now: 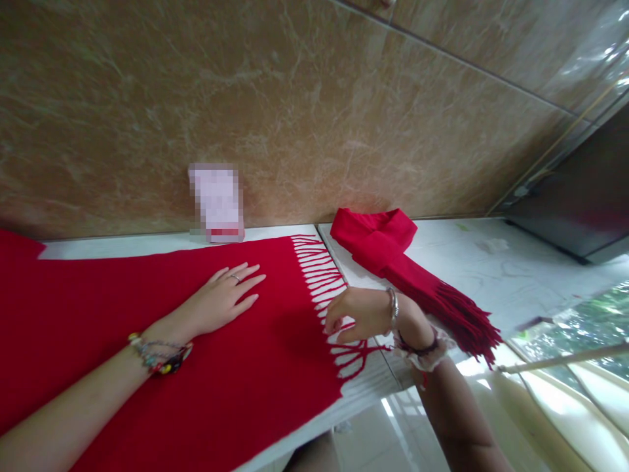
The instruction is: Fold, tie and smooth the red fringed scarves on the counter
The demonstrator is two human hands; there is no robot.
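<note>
A wide red scarf (275,367) lies spread over the white surface, its fringe along the right end. My left hand (228,295) rests flat on the cloth with fingers spread, a ring on one finger. At the fringe is my right hand (354,314), its fingers curled over the strands. Whether a strand is pinched between those fingertips cannot be made out fully. The upper fringe strands lie straight and apart, while the lower ones are bunched and crossed. Beyond my right wrist lies a second red scarf (383,242), folded, with its tassels (472,321) pointing toward the lower right.
A blurred-out pale object (219,200) leans against the brown marbled wall (275,118). The white tabletop (462,255) has a seam near the fringe. A dark box-like item (574,183) stands at the right. Tiled floor (383,432) shows below the table edge.
</note>
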